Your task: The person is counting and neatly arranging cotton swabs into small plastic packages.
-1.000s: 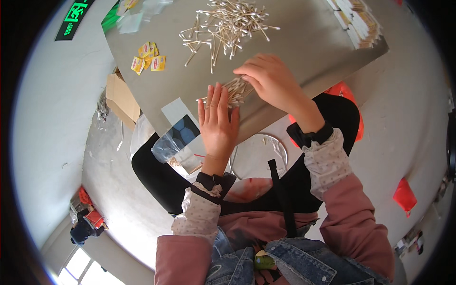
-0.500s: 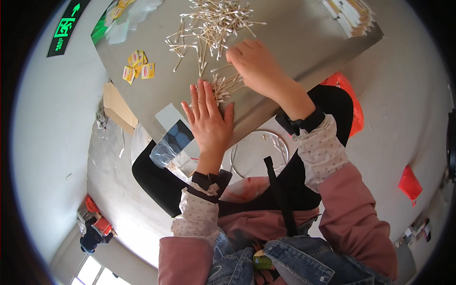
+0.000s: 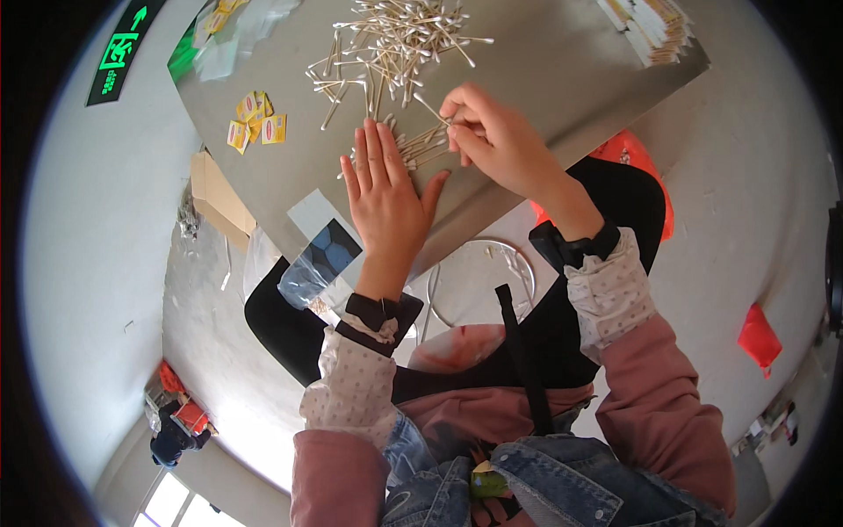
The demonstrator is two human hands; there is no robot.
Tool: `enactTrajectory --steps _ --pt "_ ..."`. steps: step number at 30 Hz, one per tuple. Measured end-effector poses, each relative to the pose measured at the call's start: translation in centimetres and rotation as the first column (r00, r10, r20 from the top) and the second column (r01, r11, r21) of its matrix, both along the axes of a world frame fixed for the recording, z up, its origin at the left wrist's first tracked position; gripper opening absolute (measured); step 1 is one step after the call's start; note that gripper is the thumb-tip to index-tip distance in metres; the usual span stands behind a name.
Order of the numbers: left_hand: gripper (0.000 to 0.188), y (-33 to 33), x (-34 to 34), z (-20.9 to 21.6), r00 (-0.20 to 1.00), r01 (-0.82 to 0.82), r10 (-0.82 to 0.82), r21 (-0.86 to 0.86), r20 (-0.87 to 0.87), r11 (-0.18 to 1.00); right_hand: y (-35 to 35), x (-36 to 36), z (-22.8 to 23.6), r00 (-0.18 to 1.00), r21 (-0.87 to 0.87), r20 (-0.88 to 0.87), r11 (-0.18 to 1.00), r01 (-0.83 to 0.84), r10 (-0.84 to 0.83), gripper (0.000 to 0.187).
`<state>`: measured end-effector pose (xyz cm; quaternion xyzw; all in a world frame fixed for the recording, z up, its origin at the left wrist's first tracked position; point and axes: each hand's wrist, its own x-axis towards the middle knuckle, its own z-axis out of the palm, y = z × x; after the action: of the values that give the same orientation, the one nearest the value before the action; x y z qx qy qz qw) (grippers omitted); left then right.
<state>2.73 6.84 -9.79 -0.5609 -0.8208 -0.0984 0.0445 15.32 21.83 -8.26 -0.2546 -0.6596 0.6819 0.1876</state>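
Two hands work on a grey desk (image 3: pixel 544 97): the left hand (image 3: pixel 385 189), fingers together, now lies flat beside a small swab bundle (image 3: pixel 420 145), while the right hand (image 3: pixel 492 140) has moved in, fingers pinching one swab (image 3: pixel 430 109) beneath the loose pile (image 3: pixel 395 39).

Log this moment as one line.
left hand: flat on table | right hand: pinching cotton swabs | swab pile: beyond
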Motion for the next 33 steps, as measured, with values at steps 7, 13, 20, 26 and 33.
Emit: enactTrajectory --steps 7,13,20,26,33 --pt "0.092 -0.2 0.2 -0.6 1.000 -0.021 0.020 0.024 0.015 0.999 -1.2 -1.9 -1.0 0.998 0.726 -0.065 0.685 0.054 -0.010 0.004" --pt "0.091 0.0 0.5 -0.5 0.995 -0.032 0.030 0.025 0.091 0.999 -1.0 -2.3 -1.8 1.000 0.751 0.017 0.660 -0.006 -0.010 0.004" --pt "0.091 -0.9 0.3 -0.4 0.989 -0.065 0.046 0.139 0.141 0.988 2.5 -0.9 -0.9 0.928 0.628 -0.175 0.689 0.362 -0.328 0.005" --pt "0.093 -2.5 2.0 -0.3 0.983 -0.116 0.098 0.117 0.155 0.986 1.4 -0.2 -0.8 0.919 0.171 -0.178 0.908 0.382 -0.353 0.011" --pt "0.095 -3.4 3.8 0.0 0.984 -0.090 0.091 -0.011 0.153 0.996 2.1 -0.3 -1.1 0.906 0.007 -0.181 0.921 0.389 -0.381 0.019"
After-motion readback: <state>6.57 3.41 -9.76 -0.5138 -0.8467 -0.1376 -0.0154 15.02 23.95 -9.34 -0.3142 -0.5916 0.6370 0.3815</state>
